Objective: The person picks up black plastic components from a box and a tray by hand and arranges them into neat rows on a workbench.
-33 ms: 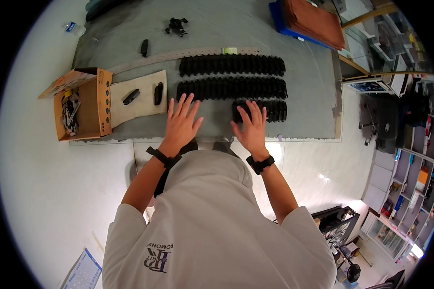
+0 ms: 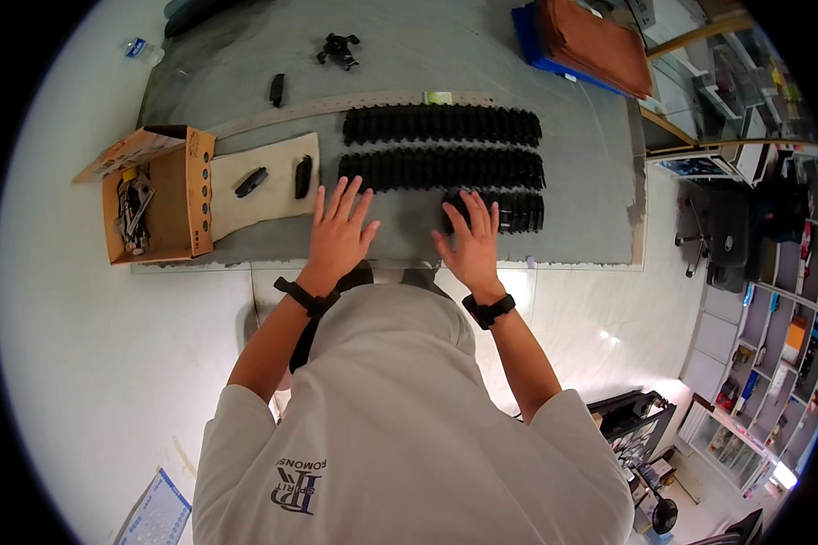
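My left hand (image 2: 338,232) is open, palm down with fingers apart, over the near part of the grey-green table. Its fingertips are close to the left end of the middle row of black oblong pieces (image 2: 441,167). My right hand (image 2: 473,245) is open too, its spread fingers over the left end of the shorter near row (image 2: 523,213); whether they touch it I cannot tell. A third row (image 2: 441,123) lies farther back. Left of my left hand, a beige cloth (image 2: 254,204) bears two black oblong pieces, one tilted (image 2: 251,182) and one nearly upright (image 2: 303,177).
An open cardboard box (image 2: 199,195) holding small parts stands at the table's left. A long ruler (image 2: 323,107) lies behind the rows. Farther back are a single black piece (image 2: 276,89), a black jointed object (image 2: 338,51) and brown cloths (image 2: 595,45) on a blue tray.
Both hands have shifted very slightly left relative to the rows, staying open. The view has moved a little; the pieces lie as before.
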### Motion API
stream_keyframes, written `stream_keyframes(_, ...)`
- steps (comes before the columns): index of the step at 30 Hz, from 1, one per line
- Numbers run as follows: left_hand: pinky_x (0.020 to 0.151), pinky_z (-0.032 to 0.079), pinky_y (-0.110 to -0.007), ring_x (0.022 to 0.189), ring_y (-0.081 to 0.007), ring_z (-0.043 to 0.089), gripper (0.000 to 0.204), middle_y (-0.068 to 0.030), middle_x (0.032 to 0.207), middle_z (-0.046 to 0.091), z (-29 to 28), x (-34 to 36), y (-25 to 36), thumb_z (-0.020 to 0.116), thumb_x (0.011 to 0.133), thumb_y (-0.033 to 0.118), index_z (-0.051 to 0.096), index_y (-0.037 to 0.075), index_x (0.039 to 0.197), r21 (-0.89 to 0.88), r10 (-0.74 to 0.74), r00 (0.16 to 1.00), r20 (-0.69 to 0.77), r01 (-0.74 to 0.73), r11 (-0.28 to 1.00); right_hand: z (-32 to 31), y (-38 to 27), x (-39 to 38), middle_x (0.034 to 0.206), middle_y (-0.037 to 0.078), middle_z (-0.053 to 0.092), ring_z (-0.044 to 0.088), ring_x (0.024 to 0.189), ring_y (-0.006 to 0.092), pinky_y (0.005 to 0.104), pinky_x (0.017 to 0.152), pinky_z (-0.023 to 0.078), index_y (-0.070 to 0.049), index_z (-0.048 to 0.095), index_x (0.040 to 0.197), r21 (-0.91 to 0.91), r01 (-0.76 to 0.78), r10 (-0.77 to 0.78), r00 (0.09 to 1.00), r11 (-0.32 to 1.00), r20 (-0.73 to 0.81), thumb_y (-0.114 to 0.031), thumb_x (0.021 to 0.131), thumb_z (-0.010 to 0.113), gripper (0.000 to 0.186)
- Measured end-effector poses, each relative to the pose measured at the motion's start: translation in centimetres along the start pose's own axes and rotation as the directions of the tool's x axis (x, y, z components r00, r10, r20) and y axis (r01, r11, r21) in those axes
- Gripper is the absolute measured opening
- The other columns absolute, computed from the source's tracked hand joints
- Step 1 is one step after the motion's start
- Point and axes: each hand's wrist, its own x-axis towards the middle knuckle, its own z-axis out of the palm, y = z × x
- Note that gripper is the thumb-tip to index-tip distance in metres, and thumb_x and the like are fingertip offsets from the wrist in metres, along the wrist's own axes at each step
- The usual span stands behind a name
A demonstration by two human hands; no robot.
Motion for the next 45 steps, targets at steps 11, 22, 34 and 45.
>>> stream_keyframes(11, 0.132, 0.020, -0.063, 0.159, -0.0386, 0.035, 0.055, -0.0158, 0.163, 0.047, -3.9, -3.9, -19.9, 0.077, 0.093, 0.025, 0.066, 0.010, 0.145, 0.155, -0.279, 0.952, -0.129, 0.297, 0.942, 8.9, -11.4, 4.9, 0.159, 0.016, 0.052, 0.044, 0.154, 0.0388, 0.0663, 0.130, 0.025, -0.011, 0.075, 0.123, 0.050, 0.169, -0.175, 0.970, 0.984, 0.166, -0.025, 0.090, 0.084, 0.037)
stream_keyframes(22, 0.135, 0.016, -0.062, 0.157, -0.0371, 0.038, 0.037, -0.0149, 0.157, 0.054, -4.5, -3.0, -24.3, 0.082, 0.091, 0.027, 0.076, 0.006, 0.121, 0.071, -0.202, 0.979, -0.003, 0.201, 0.977, 16.9, -18.2, 10.3, 0.154, 0.020, 0.054, 0.044, 0.151, 0.0425, 0.0715, 0.128, 0.020, -0.003, 0.075, 0.114, -0.200, 0.049, -0.044, 0.999, 0.978, 0.030, -0.045, 0.085, 0.085, 0.051)
stream_keyframes(34, 0.136, 0.015, -0.059, 0.156, -0.0354, 0.039, 0.039, -0.0145, 0.154, 0.056, -5.1, -1.8, -24.4, 0.081, 0.091, 0.030, 0.077, 0.007, 0.122, 0.028, -0.157, 0.988, -0.008, 0.157, 0.987, 19.9, -18.9, 11.8, 0.154, 0.021, 0.053, 0.041, 0.153, 0.0424, 0.0713, 0.130, 0.018, -0.001, 0.076, 0.104, -0.291, -0.010, 0.033, 0.997, 0.957, 0.075, -0.035, 0.084, 0.080, 0.040)
stream_keyframes(45, 0.129, 0.031, -0.058, 0.149, -0.0388, 0.045, 0.052, -0.0166, 0.158, 0.053, -4.1, 9.9, -27.8, 0.078, 0.095, 0.033, 0.070, 0.009, 0.139, -0.004, -0.090, 0.996, -0.024, 0.090, 0.996, 14.8, -18.4, 8.4, 0.157, 0.017, 0.052, 0.040, 0.156, 0.0379, 0.0720, 0.129, 0.019, -0.009, 0.077, 0.115, -0.182, 0.045, -0.005, 0.977, 0.982, 0.215, -0.035, 0.083, 0.087, 0.043)
